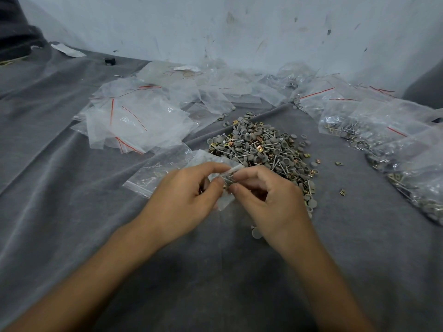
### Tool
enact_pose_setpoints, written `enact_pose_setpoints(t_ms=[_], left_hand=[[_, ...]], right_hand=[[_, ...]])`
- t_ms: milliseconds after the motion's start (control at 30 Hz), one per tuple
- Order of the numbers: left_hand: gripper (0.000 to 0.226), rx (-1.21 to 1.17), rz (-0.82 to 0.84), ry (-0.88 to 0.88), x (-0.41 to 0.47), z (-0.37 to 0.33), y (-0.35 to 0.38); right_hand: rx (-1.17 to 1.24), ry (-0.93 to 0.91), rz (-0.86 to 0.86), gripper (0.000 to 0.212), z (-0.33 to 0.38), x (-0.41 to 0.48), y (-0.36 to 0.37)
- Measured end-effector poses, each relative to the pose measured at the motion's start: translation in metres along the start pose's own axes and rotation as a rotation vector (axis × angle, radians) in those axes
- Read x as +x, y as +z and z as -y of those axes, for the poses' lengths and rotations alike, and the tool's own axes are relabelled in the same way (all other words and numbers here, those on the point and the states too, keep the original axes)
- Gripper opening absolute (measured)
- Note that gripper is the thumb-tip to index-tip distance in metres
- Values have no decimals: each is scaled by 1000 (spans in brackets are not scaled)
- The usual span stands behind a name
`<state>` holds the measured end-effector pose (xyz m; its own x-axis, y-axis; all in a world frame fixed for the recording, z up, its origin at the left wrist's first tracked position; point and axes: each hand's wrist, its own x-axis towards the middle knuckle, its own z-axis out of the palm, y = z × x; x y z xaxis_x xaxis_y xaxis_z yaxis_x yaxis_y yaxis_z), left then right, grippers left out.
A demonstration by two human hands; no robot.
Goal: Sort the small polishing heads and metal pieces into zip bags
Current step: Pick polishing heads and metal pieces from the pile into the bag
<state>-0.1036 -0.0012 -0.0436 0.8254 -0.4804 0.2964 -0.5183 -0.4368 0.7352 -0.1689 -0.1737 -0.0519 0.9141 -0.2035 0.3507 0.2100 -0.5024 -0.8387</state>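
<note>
Polishing heads (260,129) and metal pieces (259,147) mostly sit heaped on the tabletop (72,188), with filled bags (374,130) right and empty bags (134,116) left; your left hand (184,195) and right hand (271,200) both hold a narrow grip, pinching one small bag (225,173).

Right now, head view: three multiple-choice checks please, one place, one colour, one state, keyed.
1. The filled clear plastic zip bags lie where from the loose pile of grey polishing heads and brass-coloured metal clips? A left; B right; C nearer the person.
2. The seal stripes on the empty clear zip bags are: A blue; B green; C red.
3. The small clear zip bag in the middle is: A lying untouched; B pinched by left hand and right hand; C buried in the pile.
Key: 1 B, they sit at the pile's right. 2 C, red lines show. 3 B, fingers of both hands close on it.
</note>
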Motion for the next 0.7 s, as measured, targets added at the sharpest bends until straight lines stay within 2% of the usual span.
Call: enact_pose_setpoints(t_ms=[100,167,233,300,367,500,700], left_hand=[[25,-1,-3,-8,0,0,-1],[26,-7,-3,-11,0,0,-2],[27,-18,-1,-12,0,0,-3],[27,-22,4,-14,0,0,-3],[27,-21,7,-16,0,0,-3],[27,-29,8,-15,1,0,-1],[26,-27,7,4,-1,2,-4]], right_hand=[[108,26,-23,15,2,2,-14],[54,52,-77,12,-3,4,-30],[-159,115,-29,9,-13,5,-46],[-431,190,110,14,-24,2,-56],[-574,263,238,17,-30,0,-57],[-604,334,307,9,-27,-1,-56],[-643,333,341,16,-21,-4,-58]])
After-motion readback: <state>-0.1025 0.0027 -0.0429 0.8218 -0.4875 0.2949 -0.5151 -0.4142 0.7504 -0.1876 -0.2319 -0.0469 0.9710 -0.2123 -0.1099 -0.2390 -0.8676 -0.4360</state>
